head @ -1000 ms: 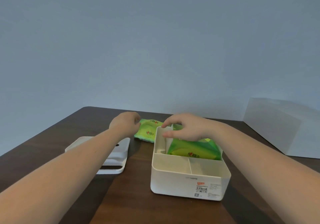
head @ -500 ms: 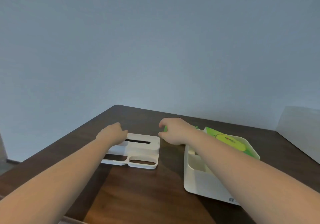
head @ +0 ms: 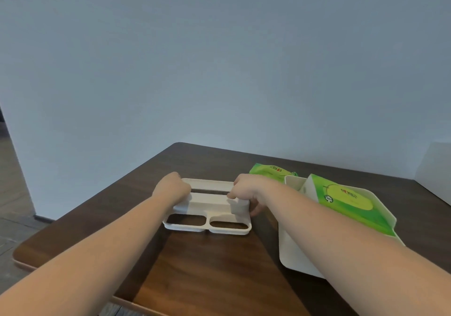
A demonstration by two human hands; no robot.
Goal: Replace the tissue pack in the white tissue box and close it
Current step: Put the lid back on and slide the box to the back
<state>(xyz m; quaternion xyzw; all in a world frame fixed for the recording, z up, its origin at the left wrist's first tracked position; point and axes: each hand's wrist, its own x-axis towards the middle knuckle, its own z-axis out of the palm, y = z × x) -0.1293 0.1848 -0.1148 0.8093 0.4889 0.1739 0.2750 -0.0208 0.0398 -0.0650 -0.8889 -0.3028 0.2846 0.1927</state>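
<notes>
Nearest the viewer, two bare forearms reached from 6 o'clock across the dark wooden table (head: 207, 267). At centre lay the white lid (head: 210, 208), flat on the table, its two oval openings toward the viewer and its long slot toward 12 o'clock. The left hand (head: 172, 190) gripped the lid's 9 o'clock edge, fingers curled over it. The right hand (head: 246, 191) gripped the 3 o'clock edge, fingers wrapped around the side and thumb on top. At 3 o'clock from the lid, just beside it, stood the open white tissue box (head: 292, 254), partly hidden by the right forearm. A green tissue pack (head: 346, 206) sat inside it, tilted, its far end raised above the rim. At 1 o'clock from the lid, behind the box, a second green tissue pack (head: 268, 171) lay on the table. Farthest stood a plain pale wall (head: 219, 59).
</notes>
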